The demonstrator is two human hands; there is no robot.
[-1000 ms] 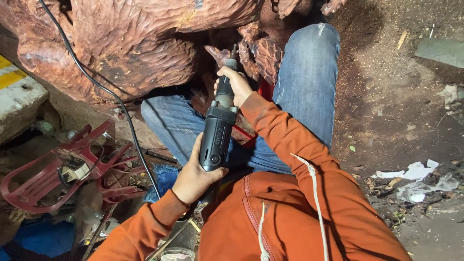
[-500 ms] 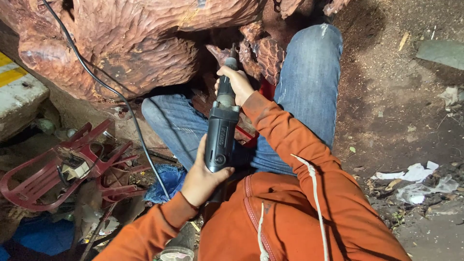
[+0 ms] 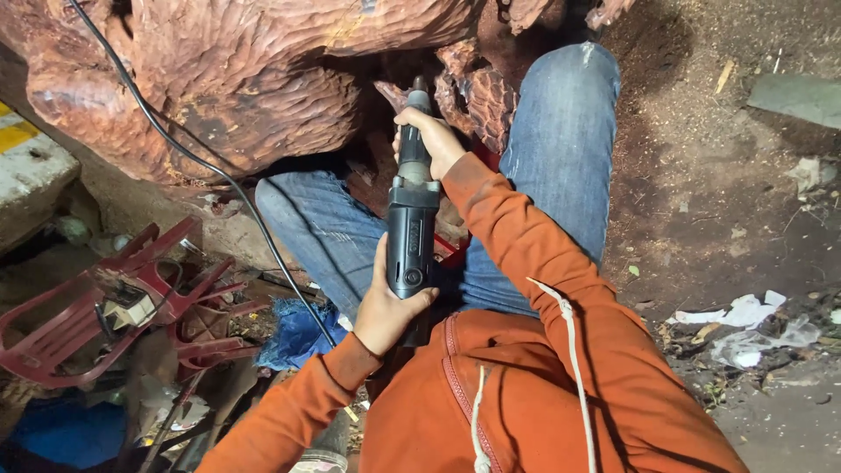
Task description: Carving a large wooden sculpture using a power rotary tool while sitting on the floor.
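A long dark power grinder (image 3: 412, 219) points up at the underside of a big reddish carved wood block (image 3: 236, 79). My left hand (image 3: 385, 307) grips the tool's rear body near my chest. My right hand (image 3: 431, 138) wraps the tool's neck close to the tip, which sits against a dark recess in the carving. Both sleeves are orange, and my knees in blue jeans (image 3: 561, 149) flank the tool.
A black cable (image 3: 210, 166) runs from the upper left down across the wood. A broken red plastic chair (image 3: 114, 298) lies at left, with blue cloth (image 3: 293, 333) beside it. Dirt ground with paper scraps (image 3: 745, 320) lies at right. A concrete slab (image 3: 31, 166) sits far left.
The grinder and both hands have stayed on the same spot of the carving; the view has shifted slightly, and the tool tip sits a little deeper in the recess.
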